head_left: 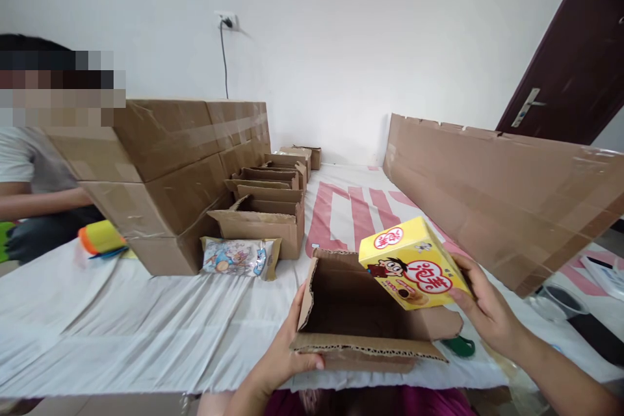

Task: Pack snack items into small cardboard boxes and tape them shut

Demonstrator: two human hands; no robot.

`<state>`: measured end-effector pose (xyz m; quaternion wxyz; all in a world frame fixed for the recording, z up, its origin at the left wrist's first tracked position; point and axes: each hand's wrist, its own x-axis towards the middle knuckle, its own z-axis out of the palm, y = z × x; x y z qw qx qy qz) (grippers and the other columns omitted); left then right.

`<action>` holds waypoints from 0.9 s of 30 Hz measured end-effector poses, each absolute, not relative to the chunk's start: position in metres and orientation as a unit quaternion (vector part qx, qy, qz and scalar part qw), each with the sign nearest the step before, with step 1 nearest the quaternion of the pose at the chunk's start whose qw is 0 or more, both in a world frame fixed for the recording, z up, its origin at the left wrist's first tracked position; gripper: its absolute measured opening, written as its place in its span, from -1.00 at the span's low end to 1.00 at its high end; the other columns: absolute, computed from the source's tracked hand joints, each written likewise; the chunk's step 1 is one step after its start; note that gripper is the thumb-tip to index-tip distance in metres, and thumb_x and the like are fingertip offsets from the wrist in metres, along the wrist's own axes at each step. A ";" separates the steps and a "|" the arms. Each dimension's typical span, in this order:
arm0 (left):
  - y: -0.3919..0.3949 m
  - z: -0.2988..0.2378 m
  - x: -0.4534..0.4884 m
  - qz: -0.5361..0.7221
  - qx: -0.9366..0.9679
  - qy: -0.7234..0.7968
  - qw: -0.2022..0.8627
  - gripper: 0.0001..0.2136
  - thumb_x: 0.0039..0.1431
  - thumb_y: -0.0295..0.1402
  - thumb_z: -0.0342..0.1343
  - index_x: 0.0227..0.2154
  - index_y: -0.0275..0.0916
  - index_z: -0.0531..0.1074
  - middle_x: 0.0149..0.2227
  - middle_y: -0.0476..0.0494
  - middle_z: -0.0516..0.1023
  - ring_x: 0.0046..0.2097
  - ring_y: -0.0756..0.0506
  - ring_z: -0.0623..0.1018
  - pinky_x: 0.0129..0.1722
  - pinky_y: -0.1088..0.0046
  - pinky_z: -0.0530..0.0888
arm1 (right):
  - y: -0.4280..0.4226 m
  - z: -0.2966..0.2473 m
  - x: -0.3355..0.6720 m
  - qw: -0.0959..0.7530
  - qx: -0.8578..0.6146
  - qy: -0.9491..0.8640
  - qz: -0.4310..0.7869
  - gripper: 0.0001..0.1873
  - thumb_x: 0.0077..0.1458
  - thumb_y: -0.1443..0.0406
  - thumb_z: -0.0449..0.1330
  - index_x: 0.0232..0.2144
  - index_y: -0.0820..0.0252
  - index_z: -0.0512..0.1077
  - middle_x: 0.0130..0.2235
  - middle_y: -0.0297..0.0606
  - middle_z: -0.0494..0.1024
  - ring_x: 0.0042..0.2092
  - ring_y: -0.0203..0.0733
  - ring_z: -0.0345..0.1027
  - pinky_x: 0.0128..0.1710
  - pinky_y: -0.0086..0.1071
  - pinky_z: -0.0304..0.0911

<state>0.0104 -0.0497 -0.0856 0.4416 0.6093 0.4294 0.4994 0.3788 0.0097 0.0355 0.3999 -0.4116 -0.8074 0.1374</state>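
An open brown cardboard box (341, 299) lies on the white cloth in front of me, its flaps spread. My left hand (285, 354) grips the box's near left flap, thumb over the corrugated edge. My right hand (485, 309) holds a yellow snack box (414, 263) with a cartoon figure and red characters, tilted over the open box's right side. A green object (458, 346) peeks out beside the right flap.
A row of open small cardboard boxes (266, 208) runs back along a wall of big taped cartons (160, 162). A printed snack bag (238, 257) lies before them. A long cardboard panel (507, 188) stands at right. Another person (34, 188) sits at left. Brown door (575, 58) at right.
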 end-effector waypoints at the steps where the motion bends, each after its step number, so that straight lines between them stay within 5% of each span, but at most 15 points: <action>1: -0.050 -0.086 0.010 0.499 0.609 0.432 0.440 0.26 -0.37 0.16 0.33 0.33 0.01 -0.34 0.39 -0.15 -0.12 0.37 -0.39 -0.08 0.31 0.01 -0.03 | 0.008 0.025 0.380 0.426 -0.412 -0.790 0.160 -0.49 0.21 0.12 0.05 0.16 0.12 0.10 0.10 -0.06 0.40 0.06 0.00 0.35 -0.05 -0.26 0.38; 7: -0.051 -0.084 0.012 0.496 0.605 0.424 0.456 0.26 -0.35 0.16 0.32 0.33 -0.02 -0.36 0.39 -0.18 -0.14 0.37 -0.37 -0.07 0.31 0.02 -0.04 | -0.003 -0.014 0.379 0.541 -0.439 -0.682 0.223 -0.55 0.19 0.07 0.08 0.06 0.11 0.21 0.02 -0.07 0.45 0.03 -0.01 0.37 -0.05 -0.24 0.38; 13: -0.050 -0.083 0.012 0.496 0.597 0.447 0.445 0.29 -0.44 0.18 0.34 0.34 -0.04 -0.29 0.37 -0.19 -0.03 0.37 -0.39 -0.08 0.32 0.03 -0.08 | -0.011 -0.030 0.380 0.561 -0.469 -0.628 0.265 -0.51 0.15 0.02 0.11 0.06 0.08 0.24 0.06 -0.11 0.44 0.10 0.00 0.31 0.08 -0.19 0.29; 18: -0.050 -0.087 0.009 0.503 0.609 0.425 0.443 0.23 -0.37 0.14 0.34 0.33 0.06 -0.28 0.39 -0.11 -0.12 0.37 -0.39 -0.13 0.32 0.00 -0.11 | -0.017 -0.046 0.386 0.573 -0.482 -0.585 0.312 -0.41 0.10 -0.01 0.15 0.12 0.05 0.19 0.14 -0.12 0.39 0.16 0.02 0.26 0.13 -0.14 0.24; 27: -0.053 -0.092 0.005 0.499 0.632 0.436 0.402 0.23 -0.36 0.06 0.39 0.33 0.02 -0.28 0.40 -0.13 -0.23 0.37 -0.42 -0.20 0.34 0.01 -0.15 | -0.023 -0.040 0.391 0.642 -0.460 -0.523 0.319 -0.47 0.18 0.00 0.04 0.14 0.00 0.17 0.18 -0.10 0.33 0.11 0.07 0.32 -0.02 -0.08 0.37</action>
